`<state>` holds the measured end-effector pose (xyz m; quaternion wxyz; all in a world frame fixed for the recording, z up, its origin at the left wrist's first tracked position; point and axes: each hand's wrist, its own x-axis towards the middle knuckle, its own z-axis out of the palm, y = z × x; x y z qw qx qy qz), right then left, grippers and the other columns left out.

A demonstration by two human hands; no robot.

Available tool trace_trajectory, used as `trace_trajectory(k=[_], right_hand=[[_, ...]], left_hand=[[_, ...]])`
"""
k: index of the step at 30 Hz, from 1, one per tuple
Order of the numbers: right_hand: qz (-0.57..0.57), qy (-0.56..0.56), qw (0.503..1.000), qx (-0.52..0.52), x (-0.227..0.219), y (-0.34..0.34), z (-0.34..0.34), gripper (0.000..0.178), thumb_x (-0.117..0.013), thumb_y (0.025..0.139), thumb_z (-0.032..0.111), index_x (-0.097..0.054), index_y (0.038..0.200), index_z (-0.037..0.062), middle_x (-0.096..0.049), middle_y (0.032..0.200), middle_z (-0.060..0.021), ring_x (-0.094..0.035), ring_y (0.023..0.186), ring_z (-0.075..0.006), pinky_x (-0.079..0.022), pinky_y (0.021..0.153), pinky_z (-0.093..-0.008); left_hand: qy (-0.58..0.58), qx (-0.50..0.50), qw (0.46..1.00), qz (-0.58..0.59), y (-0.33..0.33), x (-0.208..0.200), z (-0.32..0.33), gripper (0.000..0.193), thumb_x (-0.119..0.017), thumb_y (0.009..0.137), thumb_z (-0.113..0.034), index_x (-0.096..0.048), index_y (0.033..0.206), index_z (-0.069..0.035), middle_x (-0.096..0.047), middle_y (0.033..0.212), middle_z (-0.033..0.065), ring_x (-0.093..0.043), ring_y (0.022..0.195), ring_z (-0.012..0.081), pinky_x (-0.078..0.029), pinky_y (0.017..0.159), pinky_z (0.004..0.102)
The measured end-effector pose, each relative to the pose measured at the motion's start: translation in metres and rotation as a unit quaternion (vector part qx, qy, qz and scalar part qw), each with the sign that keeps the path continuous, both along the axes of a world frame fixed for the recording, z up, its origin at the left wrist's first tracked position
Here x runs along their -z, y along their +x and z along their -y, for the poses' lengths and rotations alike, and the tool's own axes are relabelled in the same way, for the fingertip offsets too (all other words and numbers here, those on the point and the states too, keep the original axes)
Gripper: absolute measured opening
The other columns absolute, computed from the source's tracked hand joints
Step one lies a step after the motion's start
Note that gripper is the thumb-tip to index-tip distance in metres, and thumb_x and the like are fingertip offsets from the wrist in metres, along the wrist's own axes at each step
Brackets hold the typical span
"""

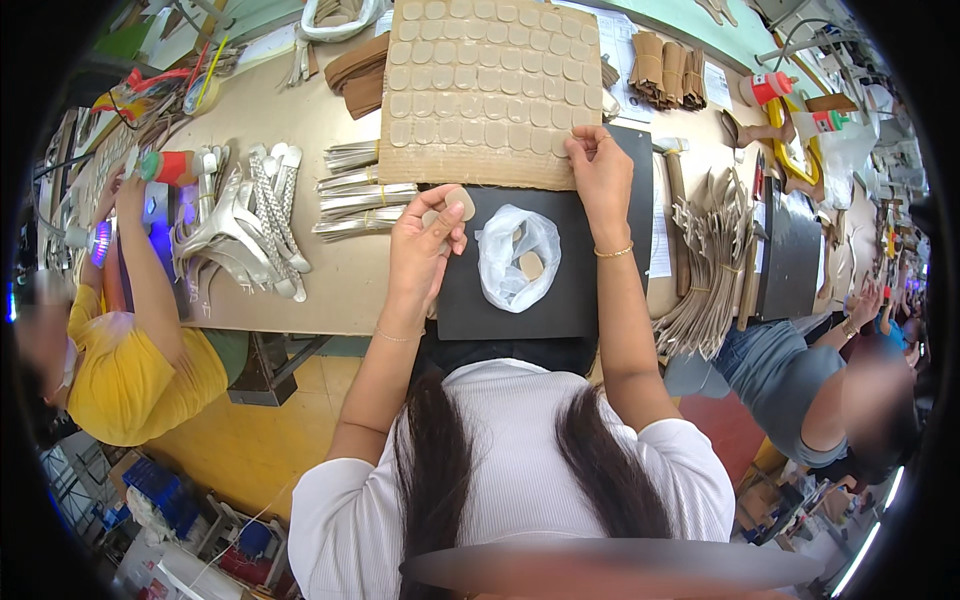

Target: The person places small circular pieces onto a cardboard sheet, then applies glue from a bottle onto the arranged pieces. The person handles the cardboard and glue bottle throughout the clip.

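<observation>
A cardboard sheet (470,172) lies at the far middle, covered with rows of beige rounded pads (497,134). My left hand (425,243) is closed on a few loose beige pads (461,201), just below the sheet's near left corner. At the sheet's right edge, beside the lowest row, my right hand (603,172) has its thumb and finger pinched together; whatever is between them is hidden. Between my forearms, a white plastic bag (493,262) stands open on a black board (465,315) with some beige pads (531,265) inside.
Bundles of silvery strips (350,192) lie left of the board, with white braided straps (270,200) beyond them. Right of it are bundled taupe straps (705,260) and brown rolled pieces (660,70). Co-workers sit on both sides, one in a yellow shirt (135,375).
</observation>
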<state>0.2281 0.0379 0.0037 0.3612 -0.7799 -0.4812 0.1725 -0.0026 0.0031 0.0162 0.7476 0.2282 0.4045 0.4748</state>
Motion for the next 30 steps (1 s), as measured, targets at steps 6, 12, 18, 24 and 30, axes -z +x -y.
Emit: trace_trajectory(k=[6, 12, 18, 24, 30], right_hand=[[0.133, 0.006, 0.989, -0.068, -0.003, -0.005, 0.001, 0.017, -0.065, 0.08, 0.013, -0.068, 0.097, 0.0083, -0.06, 0.081, -0.0086, -0.061, 0.069, -0.0234, -0.049, 0.065, -0.0345], [0.049, 0.01, 0.988, -0.144, -0.036, -0.019, 0.019, 0.019, -0.067, 0.08, 0.014, -0.068, 0.098, 0.0065, -0.061, 0.08, -0.0055, -0.061, 0.066, -0.0182, -0.049, 0.061, -0.0314], [-0.305, -0.079, 0.928, -0.198, -0.037, -0.042, 0.04, 0.017, -0.067, 0.084, 0.012, -0.065, 0.094, -0.0018, -0.065, 0.076, -0.0039, -0.058, 0.064, -0.0055, -0.047, 0.055, -0.0192], [-0.232, -0.016, 0.972, 0.024, -0.015, 0.023, 0.014, 0.016, -0.068, 0.083, 0.015, -0.066, 0.089, 0.0001, -0.066, 0.071, -0.0044, -0.062, 0.06, -0.0071, -0.046, 0.049, -0.02], [-0.179, -0.045, 0.983, 0.022, -0.006, 0.031, 0.004, 0.019, -0.07, 0.081, 0.017, -0.066, 0.087, -0.0006, -0.066, 0.068, -0.0056, -0.062, 0.055, -0.0086, -0.046, 0.049, -0.0214]], left_hand=[[-0.005, -0.001, 1.0, -0.013, 0.0, -0.003, -0.001, 0.017, -0.067, 0.085, -0.009, -0.056, 0.095, -0.001, -0.056, 0.074, 0.003, -0.051, 0.059, 0.0071, -0.041, 0.048, 0.0208], [0.011, 0.025, 0.999, -0.044, 0.002, -0.005, -0.001, 0.015, -0.067, 0.084, -0.009, -0.058, 0.094, -0.002, -0.056, 0.07, 0.0009, -0.048, 0.053, 0.0056, -0.037, 0.045, 0.0182], [0.026, 0.054, 0.997, -0.051, 0.012, -0.006, 0.002, 0.018, -0.063, 0.086, -0.01, -0.057, 0.101, -0.001, -0.057, 0.079, 0.0025, -0.048, 0.058, 0.0046, -0.037, 0.048, 0.018], [-0.013, 0.042, 0.993, 0.113, -0.004, -0.004, -0.002, 0.03, -0.052, 0.088, -0.001, -0.05, 0.117, 0.002, -0.054, 0.11, 0.0127, -0.054, 0.083, 0.0129, -0.044, 0.068, 0.0241], [-0.034, 0.038, 0.991, 0.123, -0.001, -0.008, -0.001, 0.045, -0.044, 0.09, 0.003, -0.035, 0.133, 0.002, -0.043, 0.131, 0.0248, -0.05, 0.118, 0.0321, -0.043, 0.102, 0.0379]])
